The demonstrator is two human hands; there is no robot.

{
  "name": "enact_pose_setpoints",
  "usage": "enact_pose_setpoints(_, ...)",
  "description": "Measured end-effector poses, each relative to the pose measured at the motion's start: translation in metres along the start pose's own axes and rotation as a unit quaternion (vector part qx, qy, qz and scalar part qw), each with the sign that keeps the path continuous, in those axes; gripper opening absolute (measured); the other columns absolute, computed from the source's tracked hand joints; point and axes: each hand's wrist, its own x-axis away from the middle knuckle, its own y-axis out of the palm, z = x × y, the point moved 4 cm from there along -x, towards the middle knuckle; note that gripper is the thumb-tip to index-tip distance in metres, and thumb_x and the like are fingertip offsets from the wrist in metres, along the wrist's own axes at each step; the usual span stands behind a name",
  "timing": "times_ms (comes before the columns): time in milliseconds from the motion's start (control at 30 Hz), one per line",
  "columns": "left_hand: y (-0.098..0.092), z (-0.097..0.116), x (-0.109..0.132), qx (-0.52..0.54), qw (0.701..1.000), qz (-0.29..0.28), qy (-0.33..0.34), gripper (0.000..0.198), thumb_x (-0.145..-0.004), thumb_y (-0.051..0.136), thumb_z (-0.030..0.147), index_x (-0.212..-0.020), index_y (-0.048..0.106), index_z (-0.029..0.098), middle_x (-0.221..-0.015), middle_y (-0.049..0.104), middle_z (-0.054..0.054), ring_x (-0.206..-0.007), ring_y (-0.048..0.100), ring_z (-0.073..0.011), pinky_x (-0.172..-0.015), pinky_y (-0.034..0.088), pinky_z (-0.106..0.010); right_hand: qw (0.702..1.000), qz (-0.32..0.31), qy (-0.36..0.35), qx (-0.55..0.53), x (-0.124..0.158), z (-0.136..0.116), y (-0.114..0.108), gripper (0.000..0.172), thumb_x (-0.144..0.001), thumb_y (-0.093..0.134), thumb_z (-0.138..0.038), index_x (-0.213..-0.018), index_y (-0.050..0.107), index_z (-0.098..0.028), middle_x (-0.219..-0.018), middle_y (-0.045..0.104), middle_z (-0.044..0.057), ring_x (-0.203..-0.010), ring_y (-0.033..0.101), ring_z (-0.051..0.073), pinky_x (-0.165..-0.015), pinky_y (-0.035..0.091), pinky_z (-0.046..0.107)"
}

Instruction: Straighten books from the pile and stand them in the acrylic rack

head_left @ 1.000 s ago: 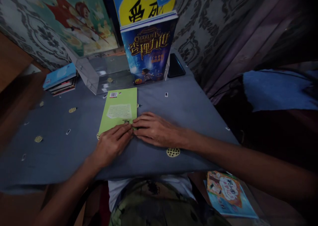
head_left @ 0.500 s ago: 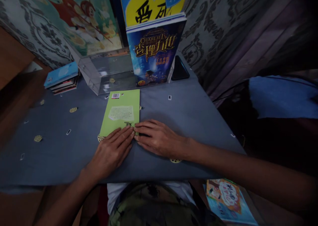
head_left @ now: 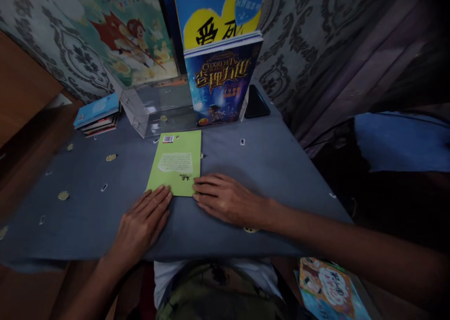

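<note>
A thin green book (head_left: 176, 160) lies back cover up on the grey-blue tablecloth (head_left: 274, 170), its barcode at the far end. My left hand (head_left: 142, 224) rests flat on the cloth with fingers stretched out, fingertips touching the book's near left corner. My right hand (head_left: 225, 199) also lies flat and open, its fingertips at the book's near right corner. Neither hand holds anything.
A clear plastic box (head_left: 158, 107) stands behind the green book. A blue storybook (head_left: 221, 83) stands upright against taller books. A dark phone (head_left: 256, 107) lies at the back right, a small stack of books (head_left: 96, 116) at the back left. Another picture book (head_left: 326, 287) lies below the table edge.
My left hand has slid back and to the left, from the book's near edge middle to its left corner. The right hand has barely moved. The view has tilted slightly.
</note>
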Motion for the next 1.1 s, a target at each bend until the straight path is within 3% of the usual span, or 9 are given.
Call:
enact_pose_setpoints(300, -0.004, -0.023, 0.025, 0.024, 0.997, 0.033, -0.073, 0.051, -0.098, 0.054, 0.02, -0.148, 0.047, 0.026, -0.136, 0.066, -0.011, -0.12, 0.067, -0.0256, -0.098, 0.061, -0.044, 1.0, 0.008, -0.006, -0.018, 0.0, 0.0, 0.0, 0.021, -0.101, 0.053, -0.018, -0.101, 0.073, -0.011, -0.106, 0.077, 0.01, -0.114, 0.066, 0.025, -0.093, 0.056, 0.041)
enact_pose_setpoints(567, 0.001, -0.04, 0.021, 0.064, 0.992, 0.013, -0.112, 0.04, -0.1, 0.053, 0.029, -0.139, 0.058, 0.024, -0.137, 0.065, -0.009, -0.122, 0.066, -0.0252, -0.101, 0.059, -0.043, 1.0, 0.004, -0.003, -0.014, -0.001, 0.001, 0.001, 0.022, -0.102, 0.052, -0.018, -0.099, 0.074, -0.014, -0.107, 0.077, 0.009, -0.114, 0.066, 0.023, -0.095, 0.056, 0.04)
enact_pose_setpoints(800, 0.012, -0.071, -0.008, 0.064, 0.989, -0.013, -0.129, 0.043, -0.101, 0.046, 0.045, -0.131, 0.065, 0.021, -0.135, 0.066, -0.009, -0.116, 0.069, -0.0259, -0.095, 0.061, -0.041, 1.0, 0.0, -0.002, -0.018, 0.0, 0.002, 0.0, 0.021, -0.101, 0.053, -0.018, -0.1, 0.073, -0.013, -0.107, 0.077, 0.009, -0.114, 0.065, 0.023, -0.096, 0.055, 0.039)
enact_pose_setpoints(1100, 0.038, -0.112, -0.067, 0.084, 0.978, -0.075, -0.177, 0.054, -0.099, 0.041, 0.055, -0.13, 0.067, 0.018, -0.141, 0.062, -0.01, -0.125, 0.063, -0.0304, -0.104, 0.053, -0.047, 1.0, -0.009, 0.003, -0.016, -0.002, 0.002, 0.0, 0.023, -0.102, 0.051, -0.019, -0.098, 0.072, -0.013, -0.103, 0.076, 0.009, -0.112, 0.065, 0.023, -0.096, 0.054, 0.038)
